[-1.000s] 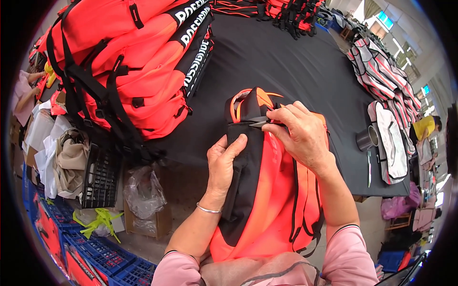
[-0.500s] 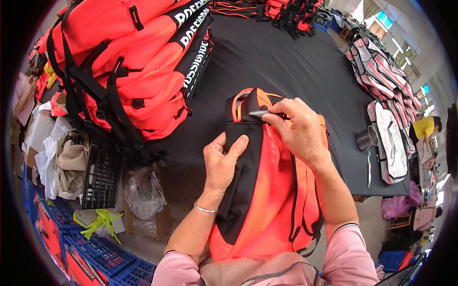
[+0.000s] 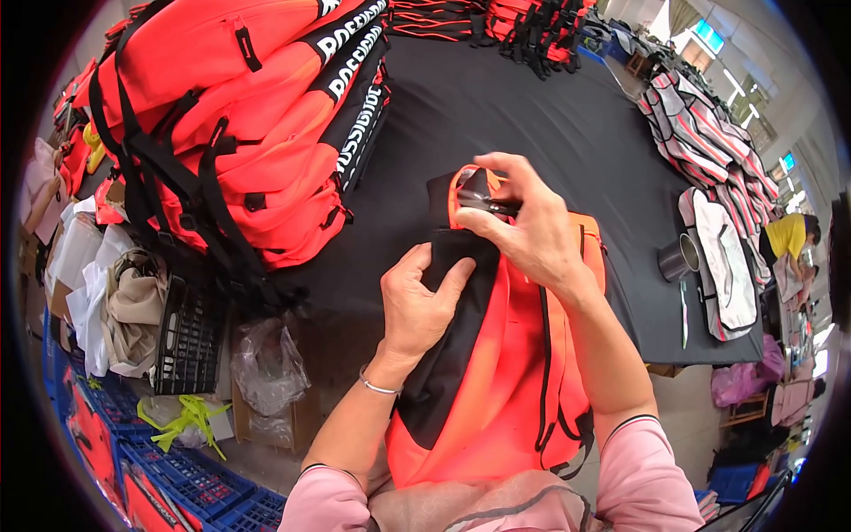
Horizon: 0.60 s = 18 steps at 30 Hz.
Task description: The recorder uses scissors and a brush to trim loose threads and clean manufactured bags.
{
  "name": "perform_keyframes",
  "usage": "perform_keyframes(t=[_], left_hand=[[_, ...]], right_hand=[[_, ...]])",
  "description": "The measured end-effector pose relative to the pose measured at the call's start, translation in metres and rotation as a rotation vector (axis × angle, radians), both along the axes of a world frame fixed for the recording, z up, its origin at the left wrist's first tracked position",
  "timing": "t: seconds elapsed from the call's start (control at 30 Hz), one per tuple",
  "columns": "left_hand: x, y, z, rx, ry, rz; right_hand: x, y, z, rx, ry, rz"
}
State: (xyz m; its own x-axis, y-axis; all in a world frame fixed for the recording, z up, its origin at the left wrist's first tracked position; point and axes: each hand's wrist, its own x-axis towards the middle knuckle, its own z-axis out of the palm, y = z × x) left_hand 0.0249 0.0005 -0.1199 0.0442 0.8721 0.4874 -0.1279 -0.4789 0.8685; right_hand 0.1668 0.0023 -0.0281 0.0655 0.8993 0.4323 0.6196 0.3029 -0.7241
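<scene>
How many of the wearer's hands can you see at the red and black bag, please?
2: the left hand is on the black panel of the bag; the right hand is at its orange-edged opening, holding a small dark tool, blurred. Some fingers are hidden.

White block capitals, repeated down black panels, on stacked red bags

A stack of backpacks is lying on the bench, left of a single backpack, while a cup is sitting beside bags at right.
</scene>
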Motion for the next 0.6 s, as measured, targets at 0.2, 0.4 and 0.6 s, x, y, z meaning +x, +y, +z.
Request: perform_keyframes(t=[0.2, 0.4, 0.6], left_hand=[[-0.021, 0.006, -0.011, -0.161, 0.316, 0.013], [-0.07, -0.024, -0.035, -0.467, 0.105, -0.585], [-0.068, -0.042, -0.033, -0.523, 0.285, -0.444]], right_hand=[[0.003, 0.032, -0.012, -0.171, -0.402, 0.084], [0.017, 0.041, -0.036, -0.178, -0.332, 0.092], [0.013, 0.048, -0.057, -0.266, -0.25, 0.101]])
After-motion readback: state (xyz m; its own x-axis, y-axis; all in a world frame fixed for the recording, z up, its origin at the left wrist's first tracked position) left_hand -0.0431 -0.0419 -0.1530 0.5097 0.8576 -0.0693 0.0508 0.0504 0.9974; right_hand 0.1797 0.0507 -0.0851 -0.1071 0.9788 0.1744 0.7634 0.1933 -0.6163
